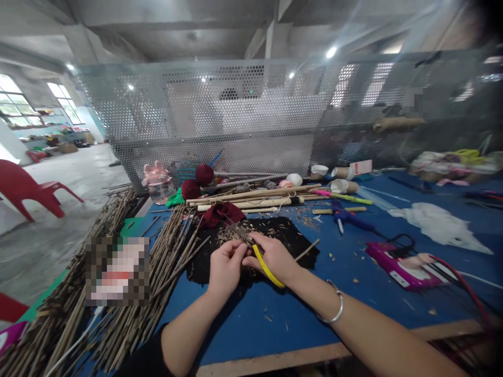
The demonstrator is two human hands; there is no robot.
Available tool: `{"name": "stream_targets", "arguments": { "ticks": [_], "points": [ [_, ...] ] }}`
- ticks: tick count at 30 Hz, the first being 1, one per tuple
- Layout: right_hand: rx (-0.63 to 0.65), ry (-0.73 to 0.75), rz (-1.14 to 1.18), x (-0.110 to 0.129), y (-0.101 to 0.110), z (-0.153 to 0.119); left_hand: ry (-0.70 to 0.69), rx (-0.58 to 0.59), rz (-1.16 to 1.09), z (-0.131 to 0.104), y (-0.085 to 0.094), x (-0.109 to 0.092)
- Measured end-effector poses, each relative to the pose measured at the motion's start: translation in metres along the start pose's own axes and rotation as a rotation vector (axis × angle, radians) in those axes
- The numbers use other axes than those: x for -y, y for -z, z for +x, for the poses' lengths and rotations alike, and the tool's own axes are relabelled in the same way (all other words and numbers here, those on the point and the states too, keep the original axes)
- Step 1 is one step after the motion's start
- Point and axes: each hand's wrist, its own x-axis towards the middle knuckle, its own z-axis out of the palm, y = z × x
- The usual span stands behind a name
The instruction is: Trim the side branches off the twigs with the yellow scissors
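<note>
My right hand [275, 256] is closed around yellow-handled shears [268, 268]. Their metal blades [238, 229] point away and to the left, over the wood chips. Close against it, my left hand [227, 264] is pinched, thumb and fingertips together; whatever they hold is hidden or too small to name. Both hands are above a black cloth [283, 230] strewn with pale wood shavings. A thin stick [307, 250] shows beyond my right wrist; I cannot tell whether either hand touches it. A dark red cloth [222, 213] lies just past the blades.
Bundled twigs [129, 324] cover the table's left side. Peeled sticks [251, 199], dark red balls [190, 189] and a pink-lidded bottle [157, 183] stand or lie at the back. Right are a blue glue gun [348, 217], a purple power strip [404, 267] with cables and a plastic bag [440, 225].
</note>
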Motion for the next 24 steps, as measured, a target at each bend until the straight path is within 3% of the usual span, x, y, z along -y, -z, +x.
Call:
{"name": "stream_targets", "arguments": {
  "ticks": [14,20,24],
  "points": [
    [-0.01,-0.038,-0.036,-0.0044,-0.0037,0.0013,-0.032,-0.036,0.207,0.0017,0.0026,-0.001],
    [-0.007,-0.054,-0.095,-0.0022,-0.0027,0.0011,-0.04,-0.005,0.088,0.0021,0.0032,-0.0031],
    [-0.002,0.012,-0.117,0.0015,0.0006,0.0013,-0.028,0.019,0.004,0.0015,0.0015,-0.0041]
  ]
}}
